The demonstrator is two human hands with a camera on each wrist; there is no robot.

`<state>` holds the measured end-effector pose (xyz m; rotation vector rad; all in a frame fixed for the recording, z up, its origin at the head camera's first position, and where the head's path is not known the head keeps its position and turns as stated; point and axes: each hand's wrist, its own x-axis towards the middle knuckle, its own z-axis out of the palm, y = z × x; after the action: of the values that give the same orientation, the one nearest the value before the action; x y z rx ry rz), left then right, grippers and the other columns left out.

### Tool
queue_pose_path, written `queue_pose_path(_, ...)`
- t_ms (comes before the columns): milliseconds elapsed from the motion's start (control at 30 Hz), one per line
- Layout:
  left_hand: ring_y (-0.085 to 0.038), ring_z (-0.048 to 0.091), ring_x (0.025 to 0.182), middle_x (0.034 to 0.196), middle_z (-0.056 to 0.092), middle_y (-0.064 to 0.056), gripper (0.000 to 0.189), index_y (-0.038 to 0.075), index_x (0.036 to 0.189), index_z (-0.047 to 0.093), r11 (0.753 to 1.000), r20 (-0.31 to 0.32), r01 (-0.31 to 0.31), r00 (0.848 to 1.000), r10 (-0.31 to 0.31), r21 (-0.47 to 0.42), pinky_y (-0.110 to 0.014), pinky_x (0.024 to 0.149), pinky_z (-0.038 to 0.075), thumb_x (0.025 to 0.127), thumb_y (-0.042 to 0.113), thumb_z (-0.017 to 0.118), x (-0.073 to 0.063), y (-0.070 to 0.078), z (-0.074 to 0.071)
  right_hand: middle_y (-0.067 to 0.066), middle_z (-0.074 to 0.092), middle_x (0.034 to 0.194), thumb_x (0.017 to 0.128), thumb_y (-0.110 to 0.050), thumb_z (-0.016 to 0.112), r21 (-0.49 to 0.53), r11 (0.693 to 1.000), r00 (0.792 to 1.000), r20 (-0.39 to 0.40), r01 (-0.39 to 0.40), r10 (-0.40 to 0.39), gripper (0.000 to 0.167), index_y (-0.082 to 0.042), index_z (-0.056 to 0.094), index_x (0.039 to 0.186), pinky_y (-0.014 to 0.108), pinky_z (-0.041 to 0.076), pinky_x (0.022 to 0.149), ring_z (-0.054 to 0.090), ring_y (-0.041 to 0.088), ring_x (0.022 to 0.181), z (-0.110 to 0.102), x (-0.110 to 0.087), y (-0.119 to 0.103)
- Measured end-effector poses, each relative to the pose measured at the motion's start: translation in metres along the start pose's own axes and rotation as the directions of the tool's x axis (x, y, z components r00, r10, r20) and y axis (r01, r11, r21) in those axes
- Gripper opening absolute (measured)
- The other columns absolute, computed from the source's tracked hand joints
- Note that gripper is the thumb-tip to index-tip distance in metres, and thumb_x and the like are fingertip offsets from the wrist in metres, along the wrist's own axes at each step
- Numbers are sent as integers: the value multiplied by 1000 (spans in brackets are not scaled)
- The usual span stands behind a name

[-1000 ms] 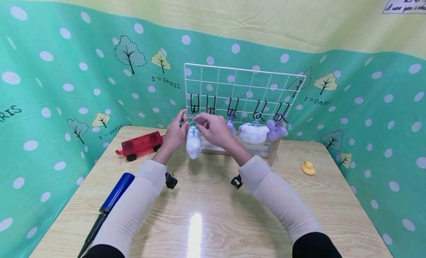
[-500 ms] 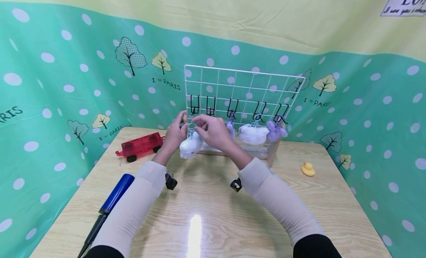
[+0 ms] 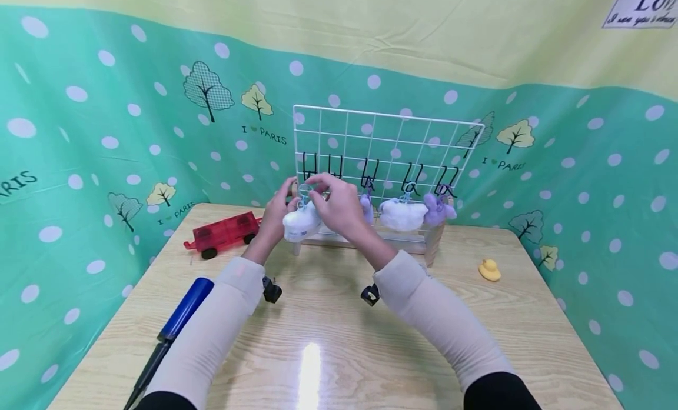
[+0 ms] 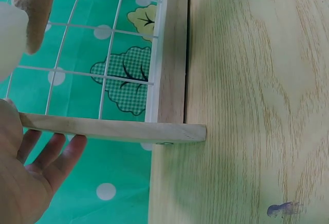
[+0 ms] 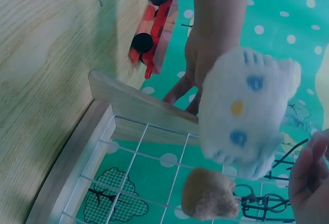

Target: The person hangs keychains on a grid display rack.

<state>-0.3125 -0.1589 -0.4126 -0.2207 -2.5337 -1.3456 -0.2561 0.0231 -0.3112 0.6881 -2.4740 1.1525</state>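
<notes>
In the head view my right hand (image 3: 339, 207) pinches the light-blue ring (image 3: 304, 189) of a white plush keychain at the rack's left end. The right wrist view shows this plush (image 5: 221, 100) as a cat's head with blue eyes and a yellow nose. My left hand (image 3: 275, 216) grips the rack's wooden side post. Its fingers (image 4: 67, 157) lie behind that post (image 4: 113, 128) in the left wrist view. Black hooks (image 3: 369, 173) line the white wire grid (image 3: 373, 112). A brown plush (image 5: 208, 196) hangs beside the held one.
Another white plush (image 3: 402, 216) and purple plushes, one at the right end (image 3: 438, 211), hang from the hooks. On the table stands a red toy wagon (image 3: 225, 233) at left. A blue-and-black tool (image 3: 185, 310) lies by the left forearm, a yellow duck (image 3: 489, 270) at right.
The held white plush has swung from hanging lengthwise to lying sideways and has risen slightly toward the leftmost hooks with my right hand. My left hand has stayed at the post.
</notes>
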Motion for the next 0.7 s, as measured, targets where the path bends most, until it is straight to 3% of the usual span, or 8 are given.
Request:
queue_pose_path(233,-41,57,128,146,55,-18,55,36,159,28,997,-11,31,999,-30,72,-58,102,53,109,27,48,-1,1,1,2,74,93,99,-17,67,-30,994,994,-54,-102,100,19,-18,70,118,20,35,42,41,13,47,3,3,-6)
queue_pose_path(400,-41,60,125,145,56,-19,54,34,159,29,995,-16,17,1000,-16,96,-56,100,55,109,24,48,-1,0,2,2,74,93,99,-17,67,-54,986,987,-44,-157,155,20,-20,70,118,17,36,41,44,11,47,6,4,-10)
queue_pose_path(700,-40,62,121,142,58,-19,51,33,157,33,997,-17,18,1000,-17,80,-56,97,56,109,27,49,0,1,1,1,75,90,98,-16,67,-110,986,992,-57,-122,117,19,-18,71,117,18,37,43,53,11,53,10,5,-6)
